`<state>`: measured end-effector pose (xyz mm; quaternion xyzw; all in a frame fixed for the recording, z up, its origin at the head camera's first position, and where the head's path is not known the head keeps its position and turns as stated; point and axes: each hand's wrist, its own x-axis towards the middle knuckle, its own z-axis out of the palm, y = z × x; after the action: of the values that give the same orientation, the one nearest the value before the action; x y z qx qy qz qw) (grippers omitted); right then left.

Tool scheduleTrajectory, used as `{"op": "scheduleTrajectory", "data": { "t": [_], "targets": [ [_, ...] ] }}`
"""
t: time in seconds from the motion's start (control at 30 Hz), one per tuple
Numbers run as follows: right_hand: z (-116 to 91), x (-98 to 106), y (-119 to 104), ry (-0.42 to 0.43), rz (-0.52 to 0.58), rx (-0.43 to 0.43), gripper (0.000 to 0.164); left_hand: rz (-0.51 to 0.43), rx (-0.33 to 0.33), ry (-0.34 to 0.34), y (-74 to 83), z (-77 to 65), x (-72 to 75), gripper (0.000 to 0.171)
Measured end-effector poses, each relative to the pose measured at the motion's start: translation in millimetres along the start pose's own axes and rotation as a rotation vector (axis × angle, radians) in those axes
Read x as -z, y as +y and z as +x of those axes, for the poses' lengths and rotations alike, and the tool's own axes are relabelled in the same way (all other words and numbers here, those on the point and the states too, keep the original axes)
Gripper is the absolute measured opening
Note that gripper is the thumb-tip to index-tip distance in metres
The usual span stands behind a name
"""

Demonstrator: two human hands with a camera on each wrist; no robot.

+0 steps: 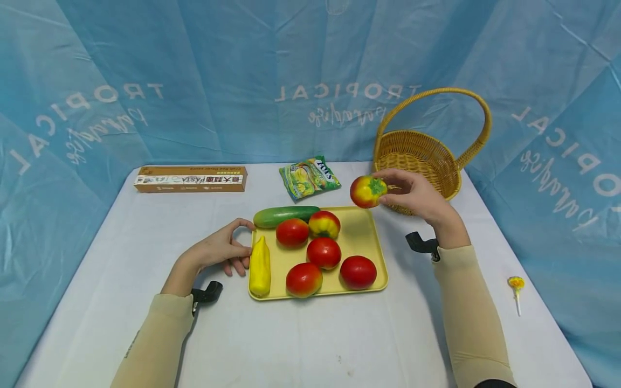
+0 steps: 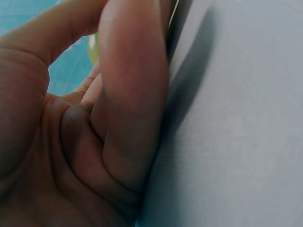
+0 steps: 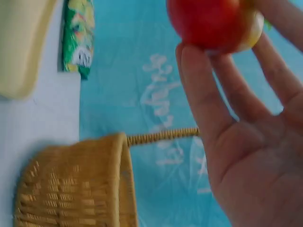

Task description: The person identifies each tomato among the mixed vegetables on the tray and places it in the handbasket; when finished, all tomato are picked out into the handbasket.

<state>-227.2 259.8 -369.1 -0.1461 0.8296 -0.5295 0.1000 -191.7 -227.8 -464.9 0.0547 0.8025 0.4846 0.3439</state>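
My right hand (image 1: 412,194) holds a round red-and-yellow fruit (image 1: 367,192) with a green top by its fingertips, raised above the tray's back right corner. That fruit also shows at the top of the right wrist view. My left hand (image 1: 218,248) touches the left rim of a yellow tray (image 1: 359,226) with thumb and index finger; its other fingers bend loosely below. Beside it in the tray lies a yellow squash-like vegetable (image 1: 260,268). A cucumber (image 1: 283,216) lies along the back rim. Several red fruits (image 1: 323,253) lie in the middle and right of the tray.
A wicker basket (image 1: 417,151) with a tall handle stands at the back right, behind my right hand. A green snack bag (image 1: 309,178) lies behind the tray. A pasta box (image 1: 191,179) is at the back left, a lollipop (image 1: 516,291) at the right edge.
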Motion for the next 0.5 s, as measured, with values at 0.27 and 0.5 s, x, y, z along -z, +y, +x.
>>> {"op": "scheduleTrajectory", "data": {
  "t": [0.27,0.5],
  "targets": [
    [4.0,29.2,24.6,0.281,-0.011,-0.174,0.060,0.004,0.010,0.001,0.9,-0.6,0.0,0.067],
    [11.0,40.8,47.5,0.397,-0.043,-0.270,0.066,-0.001,0.000,-0.001,0.7,-0.2,-0.5,0.066]
  ]
}}
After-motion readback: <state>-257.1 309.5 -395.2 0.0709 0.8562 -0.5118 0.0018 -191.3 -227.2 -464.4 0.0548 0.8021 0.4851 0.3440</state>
